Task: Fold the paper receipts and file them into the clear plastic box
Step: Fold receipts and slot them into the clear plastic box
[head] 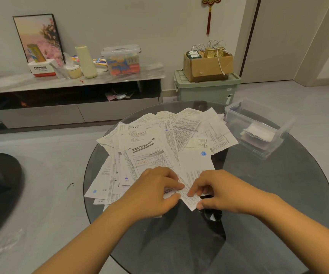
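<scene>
Your round glass table [258, 214] fills the view. A fanned pile of receipts [159, 139] covers it from centre toward 11 o'clock. The clear plastic box [258, 131] sits open at 2 o'clock, folded slips inside. At 6 o'clock of the pile, your left hand [155, 190] and right hand [217, 190] each keep a narrow grip, pinching one small receipt [189, 200] between thumb and forefinger.

White receipts [159, 147] printed with black text, one bearing a blue round logo at three o'clock, cover a dark smoky glass table [258, 194], with a clear plastic box [258, 129] at two o'clock and a pale green bin [207, 89] at twelve.
</scene>
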`<state>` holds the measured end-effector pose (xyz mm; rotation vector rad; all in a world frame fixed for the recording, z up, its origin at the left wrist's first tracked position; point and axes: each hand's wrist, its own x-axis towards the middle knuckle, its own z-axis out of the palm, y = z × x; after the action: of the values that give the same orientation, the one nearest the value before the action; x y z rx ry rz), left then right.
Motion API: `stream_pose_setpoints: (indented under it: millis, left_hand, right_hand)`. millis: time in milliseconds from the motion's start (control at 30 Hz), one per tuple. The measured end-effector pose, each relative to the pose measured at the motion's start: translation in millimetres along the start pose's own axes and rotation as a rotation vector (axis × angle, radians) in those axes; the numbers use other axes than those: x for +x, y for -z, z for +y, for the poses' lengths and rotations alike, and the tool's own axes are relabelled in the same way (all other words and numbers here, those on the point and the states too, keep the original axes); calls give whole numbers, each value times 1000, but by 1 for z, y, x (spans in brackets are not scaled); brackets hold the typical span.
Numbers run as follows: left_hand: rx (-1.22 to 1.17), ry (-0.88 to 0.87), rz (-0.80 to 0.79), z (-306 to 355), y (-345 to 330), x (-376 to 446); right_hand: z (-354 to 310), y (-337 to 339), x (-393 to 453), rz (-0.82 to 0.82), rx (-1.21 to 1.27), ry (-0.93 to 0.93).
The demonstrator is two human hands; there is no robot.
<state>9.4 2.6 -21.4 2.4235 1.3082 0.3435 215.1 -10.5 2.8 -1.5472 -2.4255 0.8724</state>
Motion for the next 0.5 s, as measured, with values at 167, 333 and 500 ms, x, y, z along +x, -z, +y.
stream_pose_setpoints:
  millis: [167, 333, 500]
  left_hand:
    - [-25, 6, -69, 3, 5, -2]
    - [-22, 0, -138, 4, 9, -4]
    - [-107, 21, -69, 4, 2, -1]
  right_hand:
    - [1, 1, -1, 15, -42, 65]
    - [-2, 4, 0, 38, 81, 54]
    - [-4, 5, 5, 102, 262, 7]
